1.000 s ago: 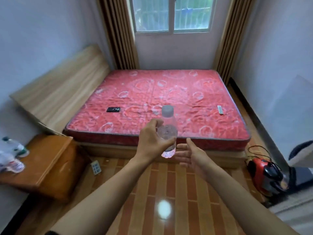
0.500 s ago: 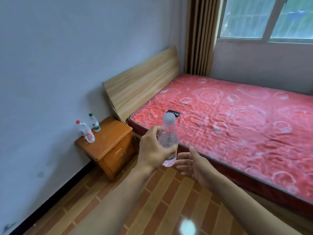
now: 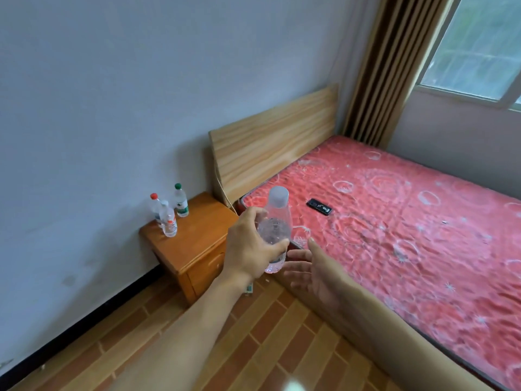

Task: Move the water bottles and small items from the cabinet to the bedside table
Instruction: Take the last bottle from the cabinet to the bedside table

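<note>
Left hand (image 3: 251, 249) wrapped around a clear bottle (image 3: 275, 230) with a pale cap, held upright in the air above the floor; right hand (image 3: 313, 275) just beside and below it, fingers spread and relaxed, holding nothing. Ahead and to the left of the hands, the wooden desk (image 3: 197, 238) against the wall, carrying three bottles: red-capped (image 3: 155, 206), white-capped (image 3: 168, 220) in front, green-capped (image 3: 180, 200) behind. Directly beyond the hands, the corner of the red mattress (image 3: 394, 227), a dark phone (image 3: 319, 206) lying on it, the wooden headboard (image 3: 270, 142) further back. Brick-pattern floor (image 3: 282, 348) beneath both arms. Compared with half a second ago: desk nearer and larger in view, now three bottles showing on it instead of two, grip on the bottle unchanged.
</note>
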`<state>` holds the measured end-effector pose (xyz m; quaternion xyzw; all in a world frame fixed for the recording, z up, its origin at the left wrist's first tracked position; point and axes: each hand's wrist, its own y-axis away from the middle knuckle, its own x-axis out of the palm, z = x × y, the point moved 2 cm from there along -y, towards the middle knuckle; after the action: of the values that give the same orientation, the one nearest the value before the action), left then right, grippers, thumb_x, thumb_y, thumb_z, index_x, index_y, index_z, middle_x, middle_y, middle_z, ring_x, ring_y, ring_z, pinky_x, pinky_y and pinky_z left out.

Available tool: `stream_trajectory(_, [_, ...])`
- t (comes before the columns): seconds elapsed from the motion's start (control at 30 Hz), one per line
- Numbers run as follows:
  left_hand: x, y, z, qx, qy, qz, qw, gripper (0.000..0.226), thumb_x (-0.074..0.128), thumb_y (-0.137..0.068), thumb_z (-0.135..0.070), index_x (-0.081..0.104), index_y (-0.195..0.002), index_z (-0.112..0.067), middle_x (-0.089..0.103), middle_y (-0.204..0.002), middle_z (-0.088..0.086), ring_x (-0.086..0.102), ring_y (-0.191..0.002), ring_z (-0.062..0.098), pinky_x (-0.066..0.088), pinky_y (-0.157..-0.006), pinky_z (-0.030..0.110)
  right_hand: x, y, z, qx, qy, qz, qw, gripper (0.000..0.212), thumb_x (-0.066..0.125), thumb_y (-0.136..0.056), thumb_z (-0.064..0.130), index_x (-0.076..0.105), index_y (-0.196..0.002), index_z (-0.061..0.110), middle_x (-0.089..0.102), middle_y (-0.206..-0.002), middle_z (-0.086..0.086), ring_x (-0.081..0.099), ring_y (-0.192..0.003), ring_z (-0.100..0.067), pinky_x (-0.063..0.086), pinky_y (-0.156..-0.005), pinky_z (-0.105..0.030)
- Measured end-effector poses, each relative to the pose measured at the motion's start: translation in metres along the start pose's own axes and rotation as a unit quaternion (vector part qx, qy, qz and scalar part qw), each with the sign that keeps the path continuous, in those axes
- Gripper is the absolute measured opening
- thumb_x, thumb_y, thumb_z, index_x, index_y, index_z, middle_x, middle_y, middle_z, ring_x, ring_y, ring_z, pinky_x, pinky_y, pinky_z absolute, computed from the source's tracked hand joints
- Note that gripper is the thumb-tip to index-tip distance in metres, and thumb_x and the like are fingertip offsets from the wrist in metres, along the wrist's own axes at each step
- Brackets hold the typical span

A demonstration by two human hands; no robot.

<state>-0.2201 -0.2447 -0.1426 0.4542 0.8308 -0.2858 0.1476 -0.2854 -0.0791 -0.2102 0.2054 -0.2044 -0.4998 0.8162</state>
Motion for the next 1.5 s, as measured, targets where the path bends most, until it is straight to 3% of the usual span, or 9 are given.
stream_trajectory(0.23, [-0.013,-0.058,0.058,-0.039,-0.025,-0.018,0.999,0.06,0.089,-0.065,-0.045,0.057,-0.112,-0.027,0.064,-0.101,-0.012,0.061,-0.092,0.007,0.051,-0.073,0.015,0.043,-0.076,0.024,0.022,0.029,0.035,0.999,0.064,0.032,-0.097,0.063,0.066,-0.116,0.012,0.074,-0.108,-0.014,0.066,-0.108,-0.034,0.053,-0.088,-0.044])
stream_trajectory(0.33, [-0.014,-0.092,0.083,-0.065,-0.042,-0.03,0.997,0.06,0.087,-0.065,-0.048,0.055,-0.112,-0.027,0.065,-0.103,-0.011,0.061,-0.094,0.008,0.058,-0.078,0.028,0.061,-0.12,0.037,0.029,0.029,0.051,0.998,0.063,0.033,-0.096,0.063,0.067,-0.115,0.012,0.073,-0.11,-0.015,0.068,-0.106,-0.032,0.051,-0.096,-0.048])
stream_trajectory(0.47, [-0.013,-0.141,0.106,-0.086,-0.077,-0.044,0.992,0.058,0.086,-0.062,-0.049,0.053,-0.108,-0.032,0.063,-0.102,-0.014,0.06,-0.093,0.007,0.058,-0.078,0.035,0.08,-0.18,0.058,0.04,0.013,0.08,0.996,0.062,0.034,-0.097,0.061,0.066,-0.116,0.011,0.073,-0.11,-0.015,0.067,-0.098,-0.03,0.054,-0.086,-0.043])
stream_trajectory(0.67, [-0.027,-0.205,0.132,-0.121,-0.105,-0.061,0.985,0.058,0.086,-0.069,-0.047,0.049,-0.113,-0.034,0.055,-0.104,-0.021,0.056,-0.089,-0.005,0.046,-0.067,0.001,0.116,-0.262,0.1,0.066,0.033,0.131,0.989,0.059,0.034,-0.097,0.061,0.063,-0.117,0.013,0.069,-0.115,-0.016,0.065,-0.107,-0.033,0.053,-0.09,-0.045])
stream_trajectory(0.87, [-0.057,-0.249,0.185,-0.143,-0.111,-0.102,0.978,0.059,0.087,-0.068,-0.044,0.051,-0.113,-0.032,0.06,-0.105,-0.017,0.06,-0.096,0.005,0.058,-0.076,0.019,0.17,-0.322,0.119,0.096,0.066,0.157,0.981,0.06,0.032,-0.096,0.064,0.064,-0.116,0.017,0.069,-0.116,-0.013,0.065,-0.107,-0.029,0.054,-0.09,-0.043])
stream_trajectory(1.03, [-0.078,-0.282,0.248,-0.156,-0.093,-0.089,0.979,0.063,0.085,-0.07,-0.047,0.05,-0.121,-0.033,0.061,-0.115,-0.015,0.06,-0.099,0.005,0.054,-0.074,0.009,0.222,-0.369,0.123,0.1,0.105,0.139,0.98,0.058,0.031,-0.098,0.062,0.062,-0.116,0.017,0.067,-0.116,-0.013,0.064,-0.108,-0.029,0.052,-0.096,-0.046])
stream_trajectory(1.17, [-0.088,-0.301,0.287,-0.152,-0.082,-0.058,0.983,0.063,0.084,-0.07,-0.051,0.05,-0.119,-0.033,0.061,-0.113,-0.018,0.057,-0.091,-0.001,0.04,-0.063,-0.005,0.259,-0.399,0.12,0.11,0.112,0.109,0.982,0.06,0.033,-0.097,0.063,0.062,-0.118,0.016,0.068,-0.115,-0.013,0.064,-0.107,-0.029,0.053,-0.089,-0.042])
stream_trajectory(1.3, [-0.095,-0.323,0.321,-0.162,-0.071,-0.044,0.983,0.063,0.083,-0.07,-0.053,0.048,-0.119,-0.035,0.059,-0.111,-0.02,0.059,-0.093,-0.001,0.039,-0.062,-0.005,0.279,-0.425,0.122,0.13,0.118,0.082,0.981,0.062,0.033,-0.097,0.064,0.063,-0.119,0.014,0.068,-0.114,-0.013,0.064,-0.102,-0.028,0.051,-0.078,-0.037])
stream_trajectory(1.5, [-0.096,-0.344,0.359,-0.173,-0.045,-0.038,0.983,0.064,0.085,-0.069,-0.049,0.05,-0.12,-0.033,0.061,-0.113,-0.016,0.06,-0.094,0.003,0.04,-0.066,-0.005,0.292,-0.466,0.122,0.154,0.111,0.064,0.98,0.063,0.032,-0.096,0.064,0.062,-0.119,0.013,0.067,-0.116,-0.016,0.064,-0.099,-0.028,0.05,-0.076,-0.038])
